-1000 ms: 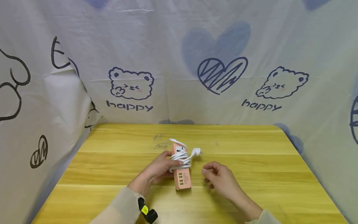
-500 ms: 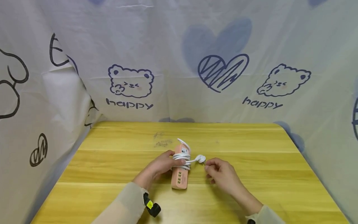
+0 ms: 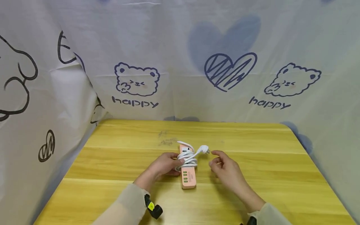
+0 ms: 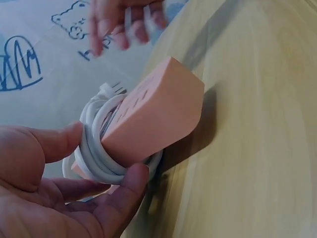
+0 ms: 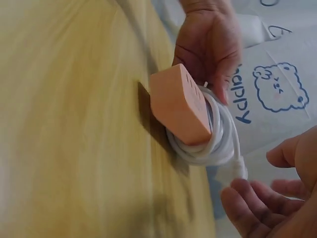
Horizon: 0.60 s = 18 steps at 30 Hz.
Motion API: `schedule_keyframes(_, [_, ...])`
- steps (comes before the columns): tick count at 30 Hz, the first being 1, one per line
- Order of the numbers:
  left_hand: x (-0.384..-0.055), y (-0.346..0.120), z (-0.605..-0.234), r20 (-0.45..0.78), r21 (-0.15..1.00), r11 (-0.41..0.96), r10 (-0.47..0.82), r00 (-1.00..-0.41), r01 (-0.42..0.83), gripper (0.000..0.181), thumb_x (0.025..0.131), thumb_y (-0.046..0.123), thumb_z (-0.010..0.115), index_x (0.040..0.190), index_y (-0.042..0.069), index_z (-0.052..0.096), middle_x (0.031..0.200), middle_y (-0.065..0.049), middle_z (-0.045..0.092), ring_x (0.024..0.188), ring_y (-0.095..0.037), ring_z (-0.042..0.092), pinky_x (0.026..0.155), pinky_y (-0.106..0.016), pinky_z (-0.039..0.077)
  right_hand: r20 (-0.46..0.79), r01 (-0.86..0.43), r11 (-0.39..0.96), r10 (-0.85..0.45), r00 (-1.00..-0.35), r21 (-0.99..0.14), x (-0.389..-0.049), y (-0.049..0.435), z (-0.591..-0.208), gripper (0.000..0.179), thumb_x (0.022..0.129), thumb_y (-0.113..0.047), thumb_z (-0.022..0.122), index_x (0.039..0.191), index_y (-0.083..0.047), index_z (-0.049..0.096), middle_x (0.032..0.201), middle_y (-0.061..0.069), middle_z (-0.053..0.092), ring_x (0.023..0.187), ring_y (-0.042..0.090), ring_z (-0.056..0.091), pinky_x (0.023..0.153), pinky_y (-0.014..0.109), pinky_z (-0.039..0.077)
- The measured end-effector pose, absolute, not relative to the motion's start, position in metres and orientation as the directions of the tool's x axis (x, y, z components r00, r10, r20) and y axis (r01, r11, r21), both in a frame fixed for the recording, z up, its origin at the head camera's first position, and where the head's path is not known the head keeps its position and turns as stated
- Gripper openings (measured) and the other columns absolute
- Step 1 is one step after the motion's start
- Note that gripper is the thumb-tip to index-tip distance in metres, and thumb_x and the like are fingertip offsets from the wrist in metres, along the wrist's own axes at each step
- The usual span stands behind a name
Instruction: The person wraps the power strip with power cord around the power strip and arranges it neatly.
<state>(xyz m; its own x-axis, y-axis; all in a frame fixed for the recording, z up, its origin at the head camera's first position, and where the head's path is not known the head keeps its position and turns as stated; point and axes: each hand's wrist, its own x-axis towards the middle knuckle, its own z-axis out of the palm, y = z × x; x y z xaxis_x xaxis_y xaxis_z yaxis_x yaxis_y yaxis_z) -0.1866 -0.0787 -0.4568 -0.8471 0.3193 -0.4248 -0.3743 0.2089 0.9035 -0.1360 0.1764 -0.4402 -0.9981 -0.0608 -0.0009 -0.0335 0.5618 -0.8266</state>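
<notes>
My left hand grips a peach-pink power strip by its middle, thumb on top over the white cord that is wound round it. In the left wrist view the strip is tilted, and its shadow falls on the table. The cord's free end carries a white plug, which sticks out to the right with its prongs toward my right hand. That hand holds nothing, its fingers loosely bent, close by the plug. In the right wrist view the fingertips overlap the plug's edge; I cannot tell whether they touch.
A yellow wood-grain table lies under both hands, with grey scuff marks toward its back. A pale cloth printed with bears and hearts hangs behind and along the sides. A black wrist strap sits on the left sleeve.
The power strip has been rolled about in my left hand, and its plug swung down toward the right fingers, then back up. The right hand's fingers have spread slightly. The head view has shifted a little.
</notes>
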Motion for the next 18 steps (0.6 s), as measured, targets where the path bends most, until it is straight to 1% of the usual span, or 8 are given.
schedule_keyframes(2, [-0.186,-0.072,-0.46,-0.417,0.908,0.202,0.35,-0.839,-0.367,0.057,0.106,0.017,0.065,0.152,-0.01,0.045,0.118,-0.018,0.069,0.096,-0.02,0.07,0.089,-0.039,0.062,0.07,-0.093,0.663,-0.062,-0.996,-0.743,-0.14,0.175,-0.44,0.05,0.104,-0.019,0.065,0.151,-0.007,0.054,0.11,0.008,0.069,0.085,0.016,0.065,0.067,0.03,0.054])
schedule_keyframes(4, [-0.186,-0.068,-0.463,-0.412,0.91,0.209,0.364,-0.835,-0.358,0.06,0.106,0.019,0.066,0.153,-0.01,0.044,0.118,-0.018,0.07,0.095,-0.02,0.07,0.088,-0.039,0.062,0.117,-0.127,0.743,-0.067,-0.991,-0.657,-0.147,0.173,-0.441,0.053,0.103,-0.018,0.065,0.153,-0.006,0.053,0.112,0.009,0.068,0.083,0.015,0.062,0.068,0.031,0.05])
schedule_keyframes(6, [-0.185,-0.067,-0.464,-0.417,0.907,0.225,0.358,-0.836,-0.356,0.062,0.106,0.022,0.066,0.155,-0.008,0.042,0.119,-0.017,0.07,0.094,-0.02,0.071,0.088,-0.039,0.062,0.107,-0.129,0.794,-0.081,-0.991,-0.594,-0.152,0.17,-0.443,0.049,0.103,-0.018,0.065,0.149,-0.004,0.057,0.112,0.01,0.068,0.081,0.016,0.059,0.068,0.033,0.049])
schedule_keyframes(8, [-0.185,-0.068,-0.464,-0.419,0.904,0.245,0.345,-0.84,-0.351,0.064,0.105,0.024,0.067,0.156,-0.007,0.042,0.122,-0.017,0.07,0.096,-0.02,0.071,0.088,-0.04,0.062,0.064,-0.113,0.826,-0.093,-0.994,-0.553,-0.156,0.169,-0.446,0.043,0.103,-0.019,0.065,0.143,-0.003,0.063,0.112,0.01,0.069,0.081,0.017,0.06,0.07,0.036,0.051])
schedule_keyframes(11, [-0.183,-0.069,-0.461,-0.416,0.902,0.27,0.327,-0.849,-0.338,0.064,0.105,0.026,0.067,0.156,-0.003,0.043,0.128,-0.015,0.069,0.103,-0.022,0.071,0.091,-0.042,0.061,0.016,-0.097,0.852,-0.104,-0.994,-0.515,-0.159,0.17,-0.449,0.035,0.102,-0.021,0.067,0.132,-0.003,0.071,0.109,0.009,0.07,0.085,0.019,0.063,0.077,0.043,0.055])
schedule_keyframes(13, [-0.183,-0.069,-0.459,-0.401,0.906,0.282,0.329,-0.855,-0.316,0.063,0.105,0.027,0.068,0.155,-0.003,0.045,0.132,-0.016,0.068,0.109,-0.023,0.07,0.093,-0.043,0.061,0.013,-0.088,0.855,-0.094,-0.995,-0.51,-0.16,0.172,-0.45,0.034,0.101,-0.021,0.069,0.129,-0.003,0.072,0.107,0.009,0.07,0.086,0.02,0.064,0.079,0.045,0.056])
schedule_keyframes(15, [-0.182,-0.069,-0.456,-0.386,0.91,0.291,0.334,-0.86,-0.296,0.063,0.105,0.027,0.068,0.155,-0.002,0.045,0.136,-0.018,0.066,0.113,-0.025,0.069,0.094,-0.044,0.06,0.033,-0.092,0.852,-0.087,-0.996,-0.515,-0.162,0.173,-0.451,0.033,0.1,-0.021,0.069,0.128,-0.002,0.072,0.105,0.009,0.07,0.084,0.02,0.063,0.078,0.045,0.056])
schedule_keyframes(18, [-0.181,-0.069,-0.453,-0.373,0.908,0.318,0.322,-0.87,-0.272,0.064,0.102,0.026,0.072,0.153,-0.003,0.046,0.136,-0.02,0.064,0.11,-0.025,0.069,0.092,-0.044,0.061,0.068,-0.106,0.846,-0.082,-0.994,-0.523,-0.164,0.174,-0.452,0.033,0.1,-0.022,0.069,0.127,-0.002,0.072,0.103,0.009,0.069,0.079,0.018,0.06,0.075,0.041,0.054])
